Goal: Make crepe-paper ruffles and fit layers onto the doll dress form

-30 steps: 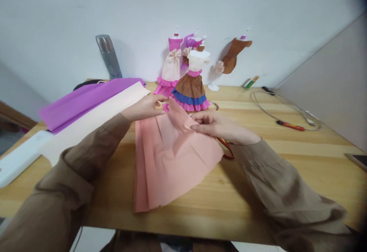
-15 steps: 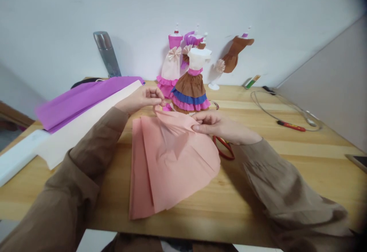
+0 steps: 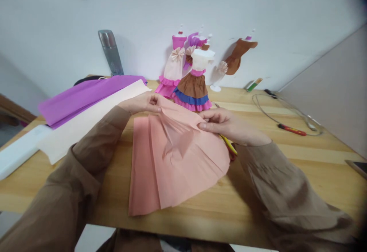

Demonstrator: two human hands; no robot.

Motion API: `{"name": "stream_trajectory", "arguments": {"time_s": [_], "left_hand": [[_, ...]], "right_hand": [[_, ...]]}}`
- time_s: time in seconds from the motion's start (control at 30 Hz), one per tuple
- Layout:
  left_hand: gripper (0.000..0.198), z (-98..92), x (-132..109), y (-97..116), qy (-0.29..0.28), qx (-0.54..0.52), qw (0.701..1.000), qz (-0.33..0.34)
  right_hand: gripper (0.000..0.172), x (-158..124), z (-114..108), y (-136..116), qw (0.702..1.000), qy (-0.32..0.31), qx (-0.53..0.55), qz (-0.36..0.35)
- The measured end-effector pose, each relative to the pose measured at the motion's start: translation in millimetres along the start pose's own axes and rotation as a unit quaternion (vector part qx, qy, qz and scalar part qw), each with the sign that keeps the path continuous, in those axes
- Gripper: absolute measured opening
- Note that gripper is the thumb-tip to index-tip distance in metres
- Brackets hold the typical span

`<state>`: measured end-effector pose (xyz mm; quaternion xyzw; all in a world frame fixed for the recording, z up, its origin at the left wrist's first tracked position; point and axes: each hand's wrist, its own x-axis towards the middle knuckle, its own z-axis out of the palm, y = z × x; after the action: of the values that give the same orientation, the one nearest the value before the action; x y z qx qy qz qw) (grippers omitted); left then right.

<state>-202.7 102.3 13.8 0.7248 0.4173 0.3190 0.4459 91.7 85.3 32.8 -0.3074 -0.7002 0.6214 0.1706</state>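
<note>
A sheet of pink crepe paper [image 3: 189, 160] spreads over the near middle of the table, its left part folded in layers and its upper edge lifted. My left hand [image 3: 145, 103] pinches that edge at its upper left corner. Farther right, my right hand [image 3: 222, 122] grips the same edge between thumb and fingers. Creases fan out below both hands. Partly under the paper and my right wrist lie scissors with yellow and red handles [image 3: 229, 145]; their blades are hidden.
Small dress forms in paper dresses [image 3: 192, 86] stand behind my hands. Purple paper [image 3: 86, 99], cream paper [image 3: 97, 118] and a white box-like object [image 3: 23, 149] lie left. A flask [image 3: 111, 53] stands at the back. A cable [image 3: 265, 112] and red tool [image 3: 292, 130] lie right.
My left hand now has the paper's upper left edge raised and pulled flatter. The sheet has spread to the right, and the yellow part of the scissors' handles has come into view.
</note>
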Motion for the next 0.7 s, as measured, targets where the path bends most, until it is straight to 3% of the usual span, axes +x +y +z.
{"name": "stream_trajectory", "arguments": {"time_s": [0.1,0.27,0.4,0.53,0.7], "left_hand": [[0.025,-1.0,-6,3,0.028,-0.103,0.994,-0.014],[0.029,-15.3,-12,2,0.153,-0.197,0.968,0.017],[0.033,-27.6,-17,4,0.193,-0.204,0.959,0.023],[0.041,-30.1,-19,8,0.199,-0.191,0.961,0.024],[0.022,-24.8,-15,9,0.248,-0.184,0.951,0.014]], "right_hand": [[0.03,-1,-2,-2,1.0,-0.013,-0.013,-0.006],[0.027,-1,-12,4,0.999,-0.029,-0.041,0.017],[0.029,1,-21,9,0.997,0.053,0.009,0.048],[0.037,3,-27,10,0.986,0.158,0.055,-0.006],[0.021,10,-30,13,0.953,0.288,0.054,-0.07]]}}
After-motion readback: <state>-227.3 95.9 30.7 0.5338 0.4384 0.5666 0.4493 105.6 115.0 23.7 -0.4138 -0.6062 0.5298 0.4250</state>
